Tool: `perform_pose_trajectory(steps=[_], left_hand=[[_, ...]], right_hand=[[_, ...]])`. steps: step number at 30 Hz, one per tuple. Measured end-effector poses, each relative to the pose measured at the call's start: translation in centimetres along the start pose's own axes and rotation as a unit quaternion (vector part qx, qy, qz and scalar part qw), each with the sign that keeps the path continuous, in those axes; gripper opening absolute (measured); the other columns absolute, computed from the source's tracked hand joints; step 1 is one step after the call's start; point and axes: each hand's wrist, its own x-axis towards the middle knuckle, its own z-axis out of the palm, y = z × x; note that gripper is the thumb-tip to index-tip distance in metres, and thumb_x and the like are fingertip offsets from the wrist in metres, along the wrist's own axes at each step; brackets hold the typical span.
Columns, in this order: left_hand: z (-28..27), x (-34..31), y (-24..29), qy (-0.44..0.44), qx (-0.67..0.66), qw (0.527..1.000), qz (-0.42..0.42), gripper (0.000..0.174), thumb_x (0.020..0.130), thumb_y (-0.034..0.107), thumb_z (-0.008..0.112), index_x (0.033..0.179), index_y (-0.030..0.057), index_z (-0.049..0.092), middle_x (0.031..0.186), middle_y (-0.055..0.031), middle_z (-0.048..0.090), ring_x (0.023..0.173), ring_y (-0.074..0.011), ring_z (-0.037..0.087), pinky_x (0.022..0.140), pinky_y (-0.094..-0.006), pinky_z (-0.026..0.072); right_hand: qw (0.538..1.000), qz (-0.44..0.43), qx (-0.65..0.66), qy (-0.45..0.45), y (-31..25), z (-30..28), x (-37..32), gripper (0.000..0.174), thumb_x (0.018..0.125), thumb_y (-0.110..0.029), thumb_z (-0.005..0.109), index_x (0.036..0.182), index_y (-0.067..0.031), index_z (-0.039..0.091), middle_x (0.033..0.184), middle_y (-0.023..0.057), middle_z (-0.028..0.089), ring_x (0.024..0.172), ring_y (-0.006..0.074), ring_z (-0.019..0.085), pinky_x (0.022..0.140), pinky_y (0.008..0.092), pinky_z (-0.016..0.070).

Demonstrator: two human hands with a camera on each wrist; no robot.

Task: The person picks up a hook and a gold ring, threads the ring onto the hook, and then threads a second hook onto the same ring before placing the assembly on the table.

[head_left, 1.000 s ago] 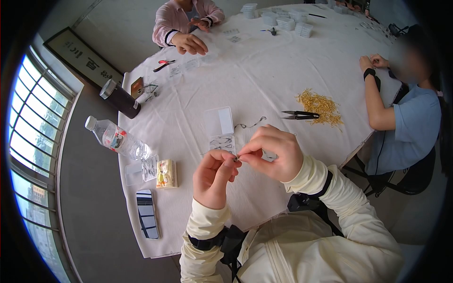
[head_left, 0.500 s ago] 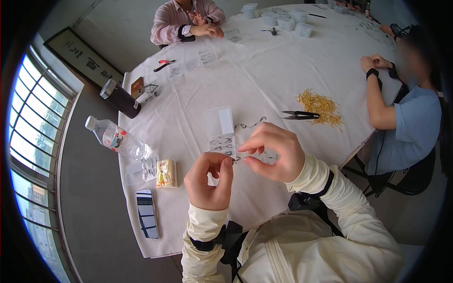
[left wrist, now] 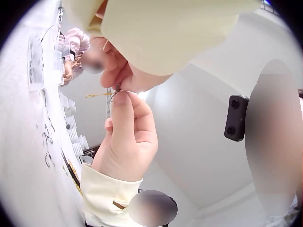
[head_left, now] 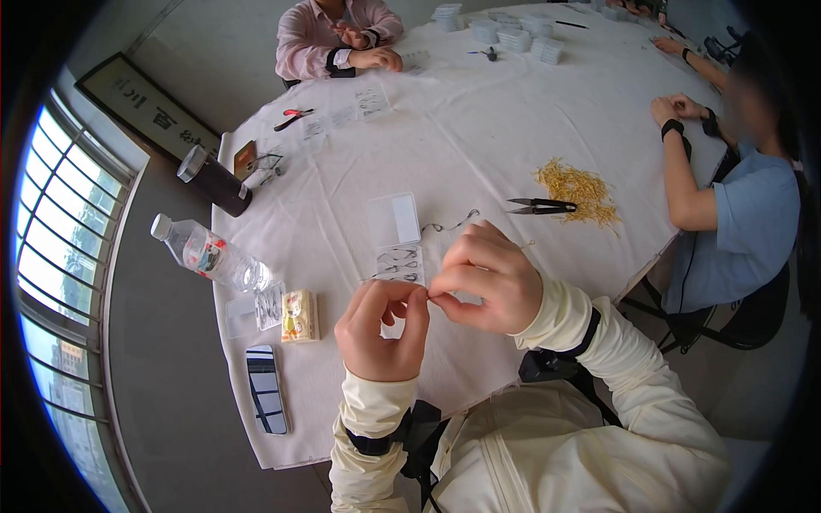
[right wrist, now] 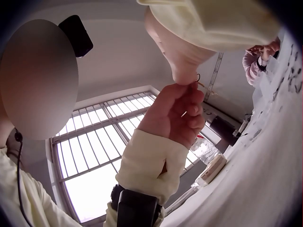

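In the head view my left hand point(head_left: 382, 329) and right hand point(head_left: 492, 278) meet at the fingertips above the table. The left wrist view shows both, left hand point(left wrist: 142, 78) and right hand point(left wrist: 125, 132), pinching a small dark hook point(left wrist: 113, 98), with a thin gold strand point(left wrist: 98, 95) beside it. In the right wrist view a dark curved hook point(right wrist: 199, 77) sticks out by the fingertips. Behind the hands lie a clear box of dark hooks point(head_left: 399, 262) and its white-labelled part point(head_left: 404, 217). The fingers hide most of the held piece.
Black scissors point(head_left: 542, 206) lie against a gold pile point(head_left: 577, 190) at the right. Tissues point(head_left: 299, 316), a phone point(head_left: 266, 389), a bottle point(head_left: 209, 252) and a dark flask point(head_left: 215, 181) stand or lie at the left. Two people sit at the table; clear boxes point(head_left: 514, 39) are stacked far off.
My right fingertips, apart from the left ones half a second ago, now touch them. A gold tip shows by my right hand. The head view has shifted slightly.
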Motion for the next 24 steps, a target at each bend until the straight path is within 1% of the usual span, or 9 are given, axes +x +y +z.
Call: perform_pose_trajectory(steps=[7,11,13,15,16,19,24], left_hand=[[-0.16,0.22,0.54,-0.007,0.031,0.999,0.001,0.005,0.082,0.001,0.070,0.083,0.0028,0.066,0.073,-0.0058,0.063,0.058,-0.0140,0.054,0.054,-0.0263,0.0425],[-0.18,0.37,0.50,-0.018,0.054,0.998,0.017,0.006,0.082,0.000,0.069,0.084,0.0036,0.065,0.073,-0.0062,0.062,0.060,-0.0163,0.056,0.054,-0.0276,0.0430],[-0.28,0.41,0.48,-0.038,0.068,0.996,0.033,0.008,0.081,-0.002,0.068,0.086,0.0040,0.065,0.074,-0.0066,0.062,0.062,-0.0199,0.057,0.056,-0.0300,0.0446],[-0.30,0.45,0.36,-0.045,0.069,0.996,0.039,0.009,0.081,-0.003,0.067,0.087,0.0039,0.065,0.075,-0.0069,0.062,0.063,-0.0216,0.057,0.058,-0.0312,0.0454],[-0.33,0.45,0.31,-0.051,0.071,0.995,0.046,0.010,0.081,-0.003,0.067,0.087,0.0037,0.065,0.077,-0.0072,0.062,0.065,-0.0233,0.057,0.059,-0.0323,0.0462],[-0.53,0.46,0.34,-0.064,0.078,0.994,0.047,0.010,0.081,-0.004,0.067,0.088,0.0030,0.064,0.079,-0.0079,0.063,0.067,-0.0246,0.058,0.062,-0.0334,0.0471],[-0.67,0.46,0.16,-0.081,0.080,0.992,0.051,0.010,0.081,-0.004,0.067,0.089,0.0028,0.064,0.080,-0.0078,0.063,0.068,-0.0247,0.058,0.062,-0.0336,0.0470]], right_hand=[[1.000,0.005,0.007,0.004,0.17,0.14,-0.03,0.027,0.065,0.003,0.076,0.086,-0.0082,0.065,0.083,0.0038,0.052,0.075,0.0234,0.051,0.069,0.0344,0.0431],[1.000,0.017,0.007,0.001,0.16,0.18,0.08,0.021,0.070,0.002,0.074,0.086,-0.0077,0.064,0.085,0.0044,0.053,0.077,0.0242,0.051,0.071,0.0345,0.0429],[1.000,0.021,0.007,-0.004,0.20,0.14,0.15,0.020,0.072,0.002,0.073,0.087,-0.0078,0.064,0.085,0.0043,0.053,0.077,0.0244,0.051,0.071,0.0345,0.0428],[0.999,0.028,-0.002,-0.026,0.33,0.06,0.16,0.017,0.078,-0.005,0.072,0.090,-0.0097,0.062,0.085,0.0025,0.055,0.079,0.0223,0.054,0.076,0.0344,0.0435],[0.999,0.027,-0.002,-0.027,0.41,0.02,0.16,0.017,0.078,-0.005,0.072,0.090,-0.0097,0.062,0.085,0.0025,0.055,0.079,0.0223,0.054,0.076,0.0344,0.0435],[0.999,0.032,0.014,-0.040,0.69,0.04,0.15,0.015,0.079,-0.005,0.071,0.090,-0.0094,0.061,0.086,0.0031,0.055,0.080,0.0230,0.054,0.076,0.0350,0.0439],[0.994,0.051,0.074,-0.060,0.99,0.08,0.02,0.014,0.080,-0.003,0.070,0.089,-0.0078,0.061,0.087,0.0048,0.057,0.081,0.0251,0.054,0.077,0.0363,0.0446]])
